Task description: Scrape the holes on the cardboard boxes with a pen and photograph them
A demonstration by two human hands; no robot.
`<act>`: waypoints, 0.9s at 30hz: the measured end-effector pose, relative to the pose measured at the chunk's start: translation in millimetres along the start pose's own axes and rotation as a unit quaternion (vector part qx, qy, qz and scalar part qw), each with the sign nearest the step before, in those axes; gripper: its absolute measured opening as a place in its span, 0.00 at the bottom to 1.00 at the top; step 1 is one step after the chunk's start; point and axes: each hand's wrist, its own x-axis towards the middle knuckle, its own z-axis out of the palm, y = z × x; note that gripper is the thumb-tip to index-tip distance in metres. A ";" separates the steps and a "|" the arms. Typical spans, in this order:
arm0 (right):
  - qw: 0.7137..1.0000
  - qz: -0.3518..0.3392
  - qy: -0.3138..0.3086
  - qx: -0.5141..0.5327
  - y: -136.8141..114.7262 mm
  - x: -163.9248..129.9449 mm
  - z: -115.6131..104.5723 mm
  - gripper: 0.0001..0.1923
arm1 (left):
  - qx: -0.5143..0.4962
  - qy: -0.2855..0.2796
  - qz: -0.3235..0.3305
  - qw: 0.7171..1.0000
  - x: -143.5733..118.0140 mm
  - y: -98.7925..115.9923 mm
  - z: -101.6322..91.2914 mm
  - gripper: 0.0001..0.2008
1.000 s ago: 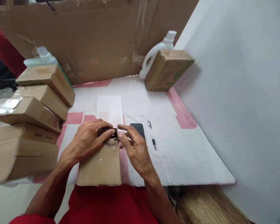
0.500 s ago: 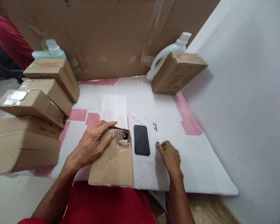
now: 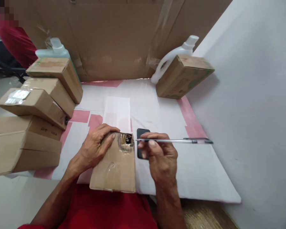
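Note:
In front of my body lies a small cardboard box [image 3: 114, 168], with a torn, taped hole at its upper right corner. My left hand [image 3: 95, 143] grips its upper left part, fingers along the far edge and thumb on the top face. A clear pen [image 3: 178, 141] with a dark clip end is pinched in my right hand [image 3: 160, 156]. It is held nearly level, its tip pointing left beside the hole; whether it touches the box I cannot tell. Under my right fingers a black phone [image 3: 143, 131] lies on the table, partly hidden.
Several cardboard boxes [image 3: 30, 98] stand along the left, with a bottle of green liquid [image 3: 53, 52] behind. At the back right, a box [image 3: 183, 78] leans by a white jug [image 3: 165, 62]. A big cardboard panel [image 3: 114, 41] closes the back; a wall [image 3: 257, 95] borders the right.
My right hand has picked the pen up from the table and brought it left over the phone, turning it level with its tip toward the box hole. My left hand stays on the box.

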 end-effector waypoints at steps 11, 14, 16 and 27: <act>0.986 -0.105 -0.017 -0.130 -1.2 -2.1 31.9 0.02 | -0.028 0.011 0.010 1.000 -4.6 -4.8 1.7 0.12; 0.981 -0.120 -0.029 -0.152 -1.5 -1.3 33.0 0.02 | -0.031 0.010 0.011 0.999 -5.0 -5.6 1.6 0.12; 0.977 -0.131 -0.041 -0.164 -1.0 -0.6 33.0 0.03 | -0.030 0.010 0.012 0.999 -5.0 -5.3 1.6 0.12; 0.962 -0.155 -0.121 -0.190 -11.7 1.1 20.7 0.05 | -0.024 0.018 0.015 0.999 -5.9 -5.0 3.0 0.12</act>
